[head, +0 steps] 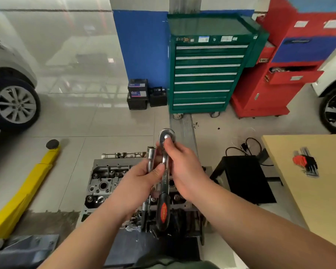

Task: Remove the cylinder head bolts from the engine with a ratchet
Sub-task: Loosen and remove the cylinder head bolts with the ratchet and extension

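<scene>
A chrome ratchet (166, 137) with a black and orange grip (163, 214) is held up in front of me, its round head away from me. My right hand (184, 167) grips its shaft just below the head, thumb on the head. My left hand (138, 181) holds a long chrome socket (150, 157) upright beside the ratchet and touches the shaft. Below both hands lies the grey engine cylinder head (103, 183) on the floor, partly hidden by my arms. I cannot single out its bolts.
A yellow lift arm (25, 189) stretches along the floor at left. A green tool cabinet (208, 74) and red cabinet (285, 70) stand ahead. A wooden table (322, 200) with hex keys (306, 162) is at right, a black stool (244, 177) beside it.
</scene>
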Action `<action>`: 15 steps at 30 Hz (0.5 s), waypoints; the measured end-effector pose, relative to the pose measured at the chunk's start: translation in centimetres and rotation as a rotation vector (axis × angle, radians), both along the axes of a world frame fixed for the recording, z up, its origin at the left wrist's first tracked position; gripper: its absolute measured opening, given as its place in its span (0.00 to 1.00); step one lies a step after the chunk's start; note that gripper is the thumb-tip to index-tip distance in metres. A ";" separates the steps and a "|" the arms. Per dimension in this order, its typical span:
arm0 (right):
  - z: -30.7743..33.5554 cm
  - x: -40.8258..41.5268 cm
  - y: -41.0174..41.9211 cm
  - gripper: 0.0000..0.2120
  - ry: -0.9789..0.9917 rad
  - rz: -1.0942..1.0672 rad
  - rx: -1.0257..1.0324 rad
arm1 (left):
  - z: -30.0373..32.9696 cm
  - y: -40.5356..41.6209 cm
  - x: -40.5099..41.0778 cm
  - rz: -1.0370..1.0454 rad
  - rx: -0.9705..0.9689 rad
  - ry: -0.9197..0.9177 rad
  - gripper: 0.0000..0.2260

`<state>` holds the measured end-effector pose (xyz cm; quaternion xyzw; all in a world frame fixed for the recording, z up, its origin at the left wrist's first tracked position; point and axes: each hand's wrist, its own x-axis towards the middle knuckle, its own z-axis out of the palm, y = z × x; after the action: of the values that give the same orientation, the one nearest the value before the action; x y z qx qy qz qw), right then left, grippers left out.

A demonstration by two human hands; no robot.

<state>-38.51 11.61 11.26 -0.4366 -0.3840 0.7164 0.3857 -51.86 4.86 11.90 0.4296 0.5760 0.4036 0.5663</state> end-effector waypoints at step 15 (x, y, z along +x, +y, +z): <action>9.5 7.9 -0.5 0.24 -0.102 0.600 0.038 | 1.8 1.3 -0.5 -0.197 0.321 0.500 0.09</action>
<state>-30.61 11.08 20.72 -0.3318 -0.5280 0.7681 0.1454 -52.33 6.17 13.74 0.6532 0.5820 0.3144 0.3684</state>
